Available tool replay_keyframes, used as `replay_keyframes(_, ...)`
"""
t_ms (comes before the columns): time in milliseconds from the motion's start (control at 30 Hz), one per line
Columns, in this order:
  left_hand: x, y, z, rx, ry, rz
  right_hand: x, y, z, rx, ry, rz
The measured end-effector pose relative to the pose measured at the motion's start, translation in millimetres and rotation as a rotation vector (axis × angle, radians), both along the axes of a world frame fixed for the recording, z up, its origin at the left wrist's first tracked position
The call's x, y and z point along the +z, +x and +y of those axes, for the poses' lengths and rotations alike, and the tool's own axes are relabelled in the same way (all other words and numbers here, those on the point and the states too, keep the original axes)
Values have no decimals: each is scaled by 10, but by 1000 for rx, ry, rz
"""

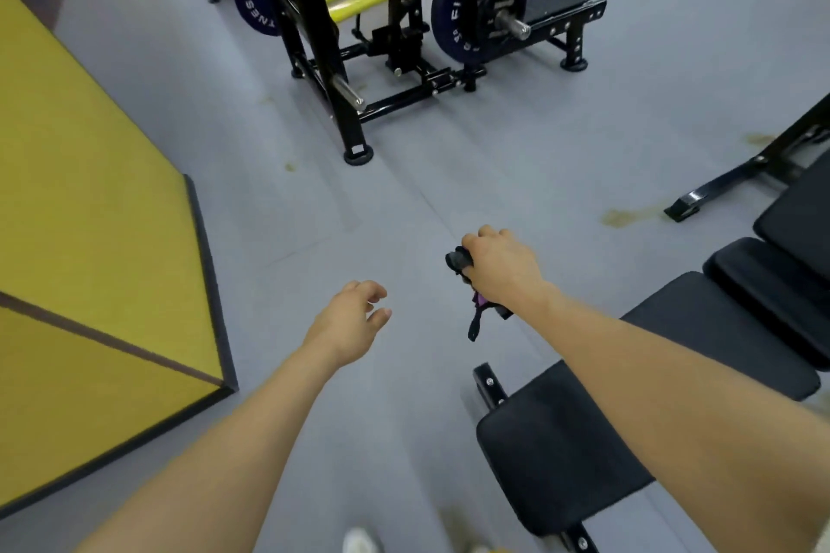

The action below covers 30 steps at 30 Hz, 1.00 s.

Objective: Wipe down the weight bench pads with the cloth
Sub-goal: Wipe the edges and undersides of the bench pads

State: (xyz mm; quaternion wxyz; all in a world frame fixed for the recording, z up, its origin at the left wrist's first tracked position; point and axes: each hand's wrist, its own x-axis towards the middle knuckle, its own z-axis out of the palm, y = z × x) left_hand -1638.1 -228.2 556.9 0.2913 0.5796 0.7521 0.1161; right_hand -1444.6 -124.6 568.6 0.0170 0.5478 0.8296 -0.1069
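A black weight bench stands at the lower right, with a seat pad [557,453] near me and a longer back pad [700,328] beyond it. My right hand [503,267] hovers over the grey floor left of the back pad, closed around a bunched dark cloth [458,260] with a purple bit hanging below the fist. My left hand [355,319] is held out over the floor to the left, fingers loosely apart and holding nothing. Neither hand touches the pads.
A black and yellow plate-loaded machine [395,13] with blue weight plates [476,0] stands ahead. A yellow wall panel [90,238] runs along the left. Another black pad [799,216] and a frame leg [736,175] lie at the right edge. My white shoe [359,541] shows below.
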Motion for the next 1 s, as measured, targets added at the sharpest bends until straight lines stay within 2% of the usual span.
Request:
replay_keyframes(167,-18,-250,1118,-172,0,22,12,-93,681,-187,-89,39)
replay_keyframes(467,124,-414,2992,-535,-23,62,67,7,1553,-615,-94,187)
replay_keyframes(833,-34,1297,4308,-924,-57,-52,-100,1194,2330,-1036,-68,287)
replay_keyframes(1000,-42,2065,4864,-935,-101,-108,-23,1754,2852,-1158,-105,550)
